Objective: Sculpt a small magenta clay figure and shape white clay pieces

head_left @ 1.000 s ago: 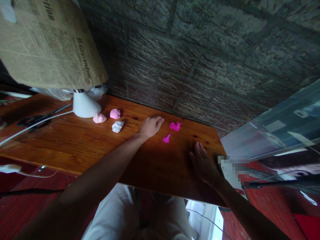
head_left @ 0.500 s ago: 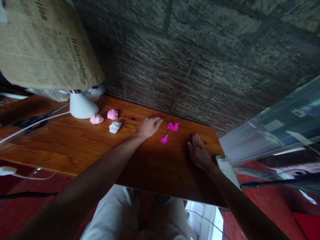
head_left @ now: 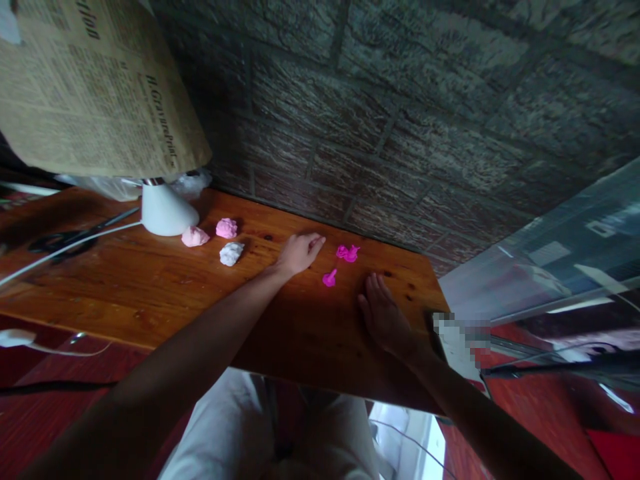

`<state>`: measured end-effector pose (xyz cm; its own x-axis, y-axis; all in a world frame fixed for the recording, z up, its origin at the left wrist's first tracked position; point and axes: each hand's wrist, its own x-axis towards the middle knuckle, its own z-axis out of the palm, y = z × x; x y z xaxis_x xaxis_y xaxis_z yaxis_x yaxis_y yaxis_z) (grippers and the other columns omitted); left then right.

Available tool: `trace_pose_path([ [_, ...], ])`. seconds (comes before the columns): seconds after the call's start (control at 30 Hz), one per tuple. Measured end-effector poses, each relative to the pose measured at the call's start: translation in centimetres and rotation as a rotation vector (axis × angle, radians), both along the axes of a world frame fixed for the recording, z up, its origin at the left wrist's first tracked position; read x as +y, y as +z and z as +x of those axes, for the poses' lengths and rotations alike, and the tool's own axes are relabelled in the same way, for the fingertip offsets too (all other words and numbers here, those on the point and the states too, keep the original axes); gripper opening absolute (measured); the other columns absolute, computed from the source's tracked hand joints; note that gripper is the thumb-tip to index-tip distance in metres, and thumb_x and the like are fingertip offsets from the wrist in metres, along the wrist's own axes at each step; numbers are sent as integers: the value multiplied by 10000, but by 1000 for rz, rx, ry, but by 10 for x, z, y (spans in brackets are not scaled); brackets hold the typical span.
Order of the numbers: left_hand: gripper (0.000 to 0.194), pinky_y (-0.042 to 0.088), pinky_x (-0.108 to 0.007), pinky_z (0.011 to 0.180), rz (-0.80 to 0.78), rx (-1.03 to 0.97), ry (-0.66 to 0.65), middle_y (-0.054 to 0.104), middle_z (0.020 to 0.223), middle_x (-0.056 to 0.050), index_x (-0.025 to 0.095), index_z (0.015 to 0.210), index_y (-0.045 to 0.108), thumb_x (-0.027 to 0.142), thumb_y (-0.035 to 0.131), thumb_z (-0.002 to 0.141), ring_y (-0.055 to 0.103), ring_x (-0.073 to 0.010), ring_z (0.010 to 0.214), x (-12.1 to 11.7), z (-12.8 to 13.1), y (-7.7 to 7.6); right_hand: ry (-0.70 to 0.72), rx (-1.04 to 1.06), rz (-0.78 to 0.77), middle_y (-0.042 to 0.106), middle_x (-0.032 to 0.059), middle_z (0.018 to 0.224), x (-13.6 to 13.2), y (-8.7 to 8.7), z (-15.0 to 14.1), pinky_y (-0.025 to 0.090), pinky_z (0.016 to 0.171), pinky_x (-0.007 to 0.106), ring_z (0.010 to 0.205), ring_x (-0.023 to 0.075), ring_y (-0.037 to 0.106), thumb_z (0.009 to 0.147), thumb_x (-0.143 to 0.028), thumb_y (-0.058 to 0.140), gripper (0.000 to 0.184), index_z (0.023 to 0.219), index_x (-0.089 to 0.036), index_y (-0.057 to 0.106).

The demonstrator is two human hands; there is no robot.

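Note:
My left hand rests on the wooden table with its fingers loosely curled and the thumb close to them; nothing shows in it. Just right of it lies a bright magenta lump of modelling clay, uneven and folded. A smaller magenta clay piece with a thin raised stem sits nearer to me. My right hand lies palm down on the table, fingers stretched out, apart from both magenta pieces. Farther left are a pink clay lump, a pale pink one and a white one.
A lamp with a white base and newspaper-print shade stands at the left. Behind it lies a clear plastic bag. Scissors and a white cord lie nearby. A brick-patterned wall borders the table's back.
My right hand has slid left across the table, nearer to the magenta pieces. My left hand and the clay lumps stay in place, while the view has shifted slightly.

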<state>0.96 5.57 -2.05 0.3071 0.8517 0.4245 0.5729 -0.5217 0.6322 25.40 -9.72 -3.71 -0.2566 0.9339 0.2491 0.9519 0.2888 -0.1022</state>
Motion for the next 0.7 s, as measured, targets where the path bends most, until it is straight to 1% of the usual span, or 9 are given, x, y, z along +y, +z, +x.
trace_pose_path([
  [0.07, 373, 469, -289, 713, 4, 14, 7, 758, 838, -68, 197, 875, 706, 406, 423, 1000, 690, -198, 749, 0, 0, 0, 72, 12, 24, 382, 226, 1591, -19, -3, 2, 394, 1182, 564, 1527, 334, 266, 1057, -366, 287, 589, 1538, -33, 357],
  [0.13, 365, 468, -296, 708, -2, 44, 26, 762, 856, -73, 197, 898, 714, 395, 424, 998, 694, -209, 767, 0, 1, 0, 45, 15, 37, 344, 211, 1615, -32, -5, 12, 414, 1169, 553, 1522, 318, 288, 1060, -382, 285, 599, 1576, -79, 289],
  [0.23, 354, 471, -312, 726, -19, 86, 43, 771, 909, -86, 195, 936, 723, 380, 427, 996, 704, -231, 825, -1, 1, 1, -28, 16, 81, 450, 282, 1528, -18, -3, 23, 422, 1146, 585, 1480, 349, 372, 1057, -449, 250, 651, 1539, -21, 348],
  [0.33, 349, 478, -316, 765, -29, 93, 33, 775, 958, -88, 191, 967, 723, 379, 431, 995, 709, -236, 867, -1, 1, 2, 11, 24, 84, 513, 257, 1489, 2, 1, 8, 395, 1168, 579, 1483, 335, 372, 1063, -416, 208, 622, 1487, -26, 443],
  [0.4, 347, 478, -315, 783, -35, 97, 33, 776, 979, -87, 188, 979, 721, 375, 430, 998, 711, -236, 890, -1, 1, 2, 86, 8, 66, 485, 243, 1518, -2, 0, -4, 364, 1194, 567, 1502, 332, 336, 1063, -397, 232, 607, 1478, -15, 455],
  [0.47, 351, 477, -311, 782, -43, 110, 37, 778, 983, -84, 191, 979, 722, 372, 423, 1002, 712, -234, 896, -2, 1, 3, 101, 11, 39, 444, 219, 1556, -15, -2, -6, 373, 1198, 537, 1517, 308, 309, 1061, -393, 254, 594, 1503, -34, 427],
  [0.57, 354, 474, -305, 761, -49, 129, 39, 779, 957, -75, 203, 966, 724, 381, 420, 1003, 711, -228, 874, -2, 2, 4, 2, 36, 12, 397, 204, 1588, -18, -2, 11, 380, 1193, 537, 1511, 301, 323, 1059, -421, 265, 610, 1543, -63, 364],
  [0.63, 352, 473, -305, 754, -48, 126, 39, 777, 942, -74, 204, 965, 724, 387, 425, 1001, 710, -228, 865, -2, 2, 4, -80, 29, 6, 421, 253, 1557, -2, 1, 19, 350, 1198, 570, 1501, 342, 331, 1056, -438, 243, 645, 1505, -3, 407],
  [0.7, 352, 474, -311, 752, -45, 113, 39, 776, 938, -80, 197, 969, 723, 388, 429, 997, 708, -230, 857, -2, 2, 4, -136, 31, -12, 415, 317, 1533, 12, 3, 15, 344, 1194, 590, 1499, 377, 317, 1054, -423, 233, 671, 1456, 75, 435],
])
